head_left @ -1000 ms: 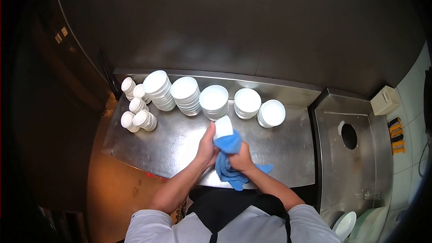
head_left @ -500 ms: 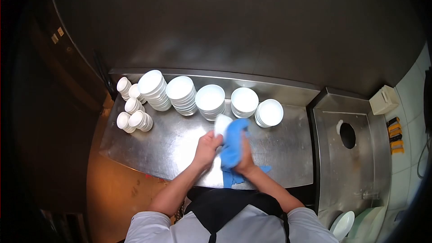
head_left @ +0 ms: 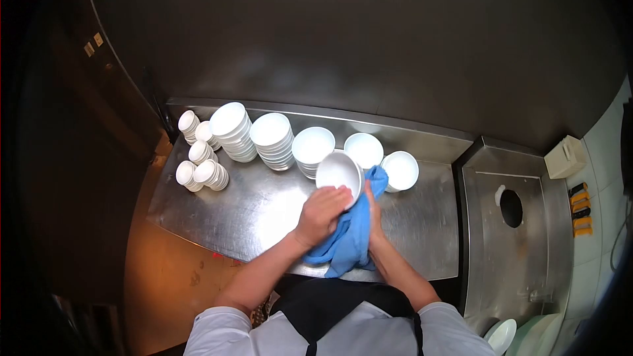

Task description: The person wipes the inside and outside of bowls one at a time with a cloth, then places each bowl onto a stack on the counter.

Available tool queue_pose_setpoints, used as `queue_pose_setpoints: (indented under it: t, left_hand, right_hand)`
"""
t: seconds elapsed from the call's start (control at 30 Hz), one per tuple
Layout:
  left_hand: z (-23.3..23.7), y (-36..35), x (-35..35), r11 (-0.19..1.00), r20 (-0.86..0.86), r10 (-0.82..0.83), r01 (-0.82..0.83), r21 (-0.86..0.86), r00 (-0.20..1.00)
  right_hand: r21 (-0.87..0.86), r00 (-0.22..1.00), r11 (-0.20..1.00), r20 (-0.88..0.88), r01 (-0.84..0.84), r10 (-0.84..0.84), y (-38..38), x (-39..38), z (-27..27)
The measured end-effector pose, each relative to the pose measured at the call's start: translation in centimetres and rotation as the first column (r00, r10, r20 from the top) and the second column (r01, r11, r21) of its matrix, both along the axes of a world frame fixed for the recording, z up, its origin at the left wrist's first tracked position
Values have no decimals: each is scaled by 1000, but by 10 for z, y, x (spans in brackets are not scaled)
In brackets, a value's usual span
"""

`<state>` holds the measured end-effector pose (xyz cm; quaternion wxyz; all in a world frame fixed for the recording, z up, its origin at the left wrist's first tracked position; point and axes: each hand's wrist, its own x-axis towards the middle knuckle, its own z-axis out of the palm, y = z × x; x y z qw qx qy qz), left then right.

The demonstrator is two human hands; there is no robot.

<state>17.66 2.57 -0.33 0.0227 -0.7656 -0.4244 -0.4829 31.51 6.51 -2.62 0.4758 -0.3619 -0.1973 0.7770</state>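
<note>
A white bowl (head_left: 339, 173) is held up above the steel counter, its inside facing the camera. My left hand (head_left: 322, 214) grips its near rim, with the fingers reaching over the edge. A blue cloth (head_left: 353, 234) hangs below the bowl and wraps along its right side. My right hand (head_left: 373, 214) presses the cloth against the bowl from the right, its fingers partly hidden by the cloth. Behind the held bowl stand stacks of white bowls (head_left: 314, 145), close to it in the picture.
Tall bowl stacks (head_left: 231, 122) and several stacks of small cups (head_left: 211, 173) stand on the left of the steel counter (head_left: 422, 224). On the right is a steel sink (head_left: 488, 250) with a dark round hole. Orange-handled tools (head_left: 580, 209) hang on the tiled wall.
The bowl has turned so its inside now faces the camera. My left hand has moved right onto its near rim. The cloth has opened out and hangs lower; the view has shifted slightly.
</note>
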Motion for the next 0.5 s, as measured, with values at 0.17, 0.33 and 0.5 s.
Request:
queue_pose_setpoints:
  t: [0.17,0.33,0.5]
  left_hand:
    - [14,43,-41,977,-123,189,-174,124,974]
    - [2,73,-62,964,-297,242,-264,-33,923]
    - [-5,77,-61,902,-419,213,-342,-263,883]
  right_hand:
    - [253,985,965,137,70,-108,-24,13,8]
    - [190,985,972,78,139,-156,-16,35,1]
    - [162,982,976,92,147,-163,-25,51,-11]
